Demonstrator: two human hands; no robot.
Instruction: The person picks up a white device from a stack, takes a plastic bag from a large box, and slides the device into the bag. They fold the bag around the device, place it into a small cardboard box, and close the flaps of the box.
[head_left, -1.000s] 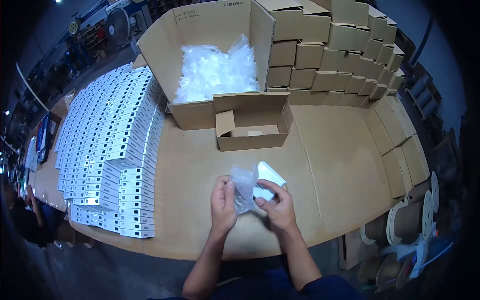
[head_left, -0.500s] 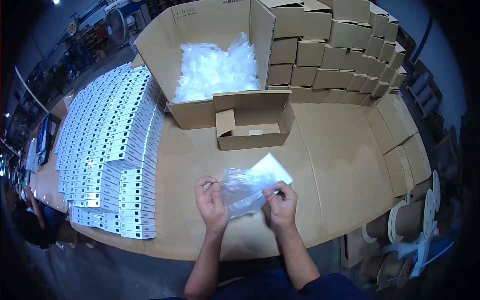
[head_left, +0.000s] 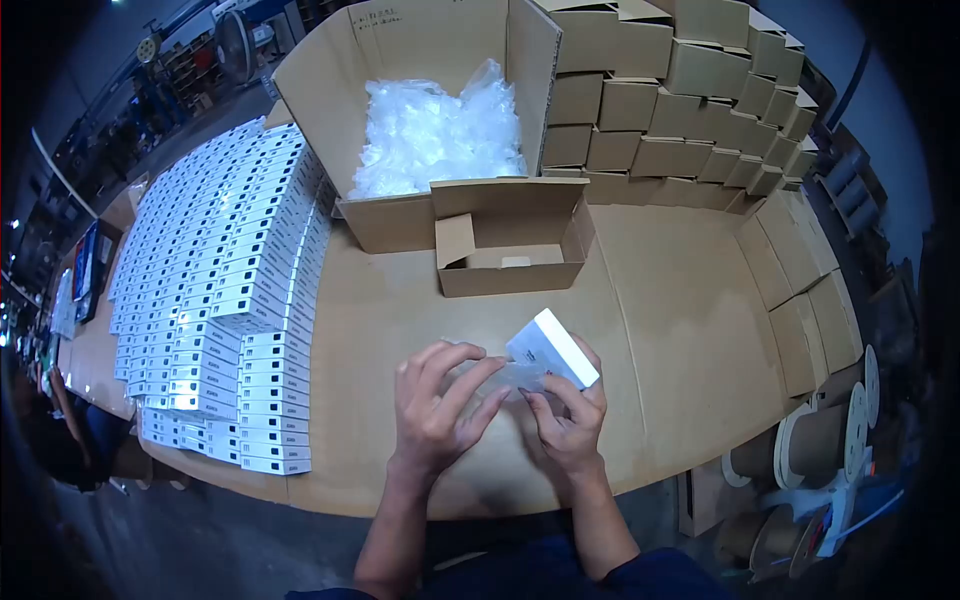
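A small white box (head_left: 545, 348) is tilted above the table, its lower end at a crumpled clear plastic bag (head_left: 522, 376). My right hand (head_left: 572, 415) is closed on the box, with fingers behind it and the thumb at its lower end by the bag. My left hand (head_left: 435, 405) has curled fingers and thumb at the bag's left side, pinching the film. How far the bag covers the box is hard to tell. Beyond my hands stands an open brown carton (head_left: 510, 283) with a small white piece inside.
Stacked white boxes (head_left: 215, 300) fill the table's left side. A large carton (head_left: 390, 228) of clear plastic bags (head_left: 435, 140) stands at the back. Small brown cartons (head_left: 690, 110) form a wall at the back right. Spools (head_left: 825, 430) sit below the right edge, and a person (head_left: 70, 430) is at far left.
The bag, spread between both hands before, is now bunched at the box's lower end. My left hand has moved toward the box, and my right hand now grips the box.
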